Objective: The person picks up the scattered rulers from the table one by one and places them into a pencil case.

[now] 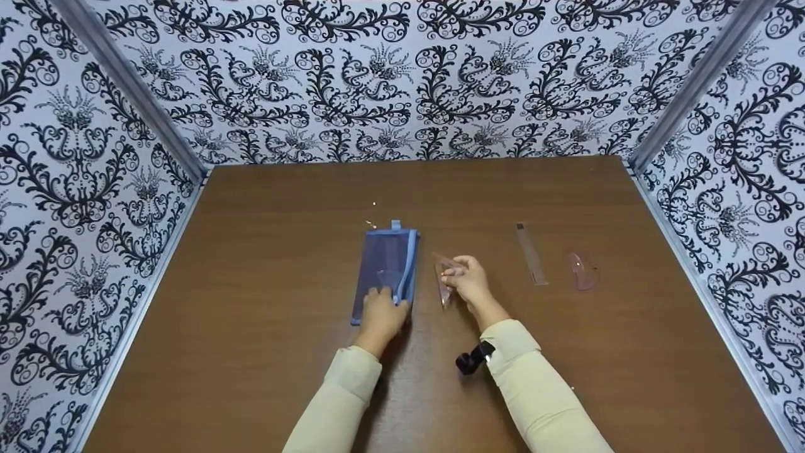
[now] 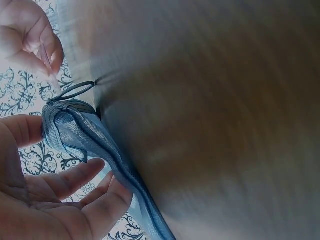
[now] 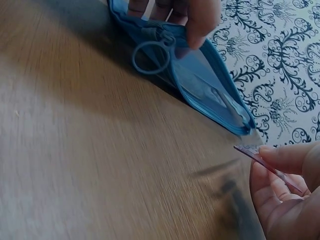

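Note:
A blue zip pouch (image 1: pixel 383 258) with see-through mesh lies on the table, its zipped side parted. My left hand (image 1: pixel 382 318) grips the pouch near its front end, close to the zipper's ring pull (image 3: pixel 151 57). Something clear shows inside the pouch, its kind hard to make out. Just right of the pouch, my right hand (image 1: pixel 470 280) pinches a pinkish transparent set square (image 1: pixel 444 286) between thumb and fingers. In the right wrist view the set square appears edge-on, apart from the pouch's far end.
To the right lie a clear ruler (image 1: pixel 532 255) and a pink transparent protractor (image 1: pixel 582 272). The brown wooden table (image 1: pixel 264 377) is bounded by patterned walls (image 1: pixel 377 82) at the back and sides. A black device (image 1: pixel 471 358) sits at the right wrist.

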`<state>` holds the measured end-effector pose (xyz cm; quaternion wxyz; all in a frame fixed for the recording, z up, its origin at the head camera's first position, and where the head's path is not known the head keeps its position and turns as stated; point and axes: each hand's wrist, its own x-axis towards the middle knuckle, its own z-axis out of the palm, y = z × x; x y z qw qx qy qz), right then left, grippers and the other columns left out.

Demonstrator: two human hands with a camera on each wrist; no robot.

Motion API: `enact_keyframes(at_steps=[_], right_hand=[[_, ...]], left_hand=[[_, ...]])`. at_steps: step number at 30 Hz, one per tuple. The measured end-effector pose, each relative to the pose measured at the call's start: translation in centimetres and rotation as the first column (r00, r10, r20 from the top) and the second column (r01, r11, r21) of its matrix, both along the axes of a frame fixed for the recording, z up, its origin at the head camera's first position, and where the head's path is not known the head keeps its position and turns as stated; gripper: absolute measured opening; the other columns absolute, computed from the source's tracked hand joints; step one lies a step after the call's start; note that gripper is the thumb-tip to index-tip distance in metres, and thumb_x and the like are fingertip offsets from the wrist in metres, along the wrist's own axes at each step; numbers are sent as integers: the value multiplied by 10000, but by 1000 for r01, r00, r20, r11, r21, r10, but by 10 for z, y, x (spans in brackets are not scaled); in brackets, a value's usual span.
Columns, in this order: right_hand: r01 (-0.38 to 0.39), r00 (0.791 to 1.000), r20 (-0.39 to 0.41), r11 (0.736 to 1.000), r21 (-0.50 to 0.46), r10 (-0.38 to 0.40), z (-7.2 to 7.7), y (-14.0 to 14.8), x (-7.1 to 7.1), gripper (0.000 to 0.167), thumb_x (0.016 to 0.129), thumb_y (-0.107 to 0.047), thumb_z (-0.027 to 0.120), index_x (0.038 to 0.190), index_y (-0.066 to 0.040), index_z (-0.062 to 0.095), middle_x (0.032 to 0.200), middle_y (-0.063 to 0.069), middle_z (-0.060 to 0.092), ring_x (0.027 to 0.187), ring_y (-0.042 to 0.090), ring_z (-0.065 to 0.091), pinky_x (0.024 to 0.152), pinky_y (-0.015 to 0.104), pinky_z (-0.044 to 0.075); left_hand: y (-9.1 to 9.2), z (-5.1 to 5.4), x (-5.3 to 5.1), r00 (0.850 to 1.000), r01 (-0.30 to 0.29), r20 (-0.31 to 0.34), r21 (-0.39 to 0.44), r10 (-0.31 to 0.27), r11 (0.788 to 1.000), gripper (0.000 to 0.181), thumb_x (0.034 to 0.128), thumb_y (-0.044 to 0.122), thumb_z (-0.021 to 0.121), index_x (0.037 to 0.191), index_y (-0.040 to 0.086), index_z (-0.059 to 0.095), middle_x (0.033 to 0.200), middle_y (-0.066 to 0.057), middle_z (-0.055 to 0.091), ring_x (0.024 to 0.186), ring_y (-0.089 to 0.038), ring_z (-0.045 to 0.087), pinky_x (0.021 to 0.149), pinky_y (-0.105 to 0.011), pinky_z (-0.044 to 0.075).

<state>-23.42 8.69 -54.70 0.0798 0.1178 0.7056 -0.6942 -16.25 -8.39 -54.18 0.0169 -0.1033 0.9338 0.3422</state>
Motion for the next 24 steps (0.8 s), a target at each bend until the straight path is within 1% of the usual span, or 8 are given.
enact_keyframes(at_steps=[6, 12, 16, 24], right_hand=[[-9, 1000, -16, 1000, -12, 9, 0, -9, 1, 453, 774, 212, 613, 1184, 90, 467, 763, 94, 632, 635, 114, 574, 537, 216, 464], [-18, 999, -34, 997, -69, 16, -2, -20, 0, 467, 751, 243, 593, 1171, 97, 451, 699, 48, 616, 598, 95, 563, 522, 211, 455], [-26, 999, -30, 998, -65, 24, -3, -26, 1, 458, 754, 240, 590, 1167, 92, 457, 712, 63, 615, 593, 96, 563, 523, 217, 461], [-38, 999, -32, 997, -62, 36, -6, -33, 0, 457, 749, 242, 586, 1162, 99, 451, 711, 77, 619, 580, 110, 563, 521, 215, 460]], left_hand=[[1, 0, 0, 1000, 2, -12, -6, -2, 1000, 466, 845, 249, 627, 1180, -74, 602, 1156, -256, 543, 1075, -393, 512, 917, -489, 450], [0, 0, 1, 999, -9, -32, -24, 8, 1000, 476, 830, 244, 646, 1183, -72, 603, 1104, -244, 549, 1054, -396, 523, 907, -488, 454], [0, 1, 1, 999, -12, -31, -20, 11, 1000, 459, 830, 240, 651, 1166, -70, 608, 1084, -236, 546, 1036, -391, 524, 890, -490, 459], [1, 1, 1, 1000, -5, -18, 5, 5, 1000, 461, 846, 234, 648, 1185, -74, 598, 1111, -240, 540, 1055, -390, 515, 904, -485, 458]])
